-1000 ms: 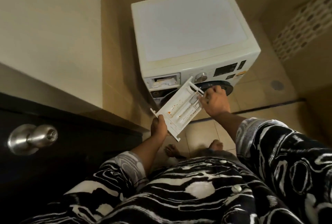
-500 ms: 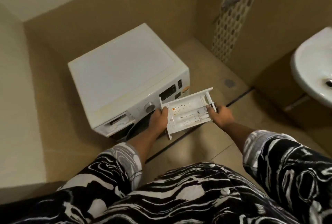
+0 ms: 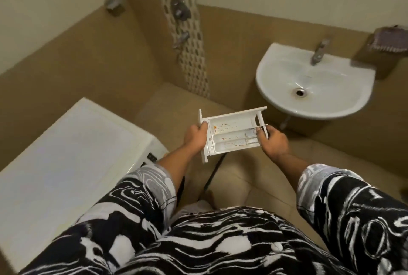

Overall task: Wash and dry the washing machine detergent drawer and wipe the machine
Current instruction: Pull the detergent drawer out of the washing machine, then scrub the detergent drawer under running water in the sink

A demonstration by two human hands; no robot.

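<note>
The white detergent drawer (image 3: pixel 231 133) is held level in mid-air over the tiled floor, its compartments facing up and speckled with orange residue. My left hand (image 3: pixel 195 139) grips its left end by the front panel. My right hand (image 3: pixel 272 142) grips its right end, fingers curled over the rim. The white washing machine (image 3: pixel 72 155) stands at the lower left, apart from the drawer. A white wall-mounted sink (image 3: pixel 276 89) hangs at the upper right, beyond the drawer.
A metal tap (image 3: pixel 318 53) sits at the sink's back edge. A folded patterned cloth (image 3: pixel 388 39) lies on a ledge at the far right. Shower valves (image 3: pixel 180 11) are fixed to the mosaic strip on the back wall. A dark floor drain strip (image 3: pixel 212 174) runs under the drawer.
The view has swung right from the washing machine toward the sink. Both hands have carried the drawer away from the machine and turned it level.
</note>
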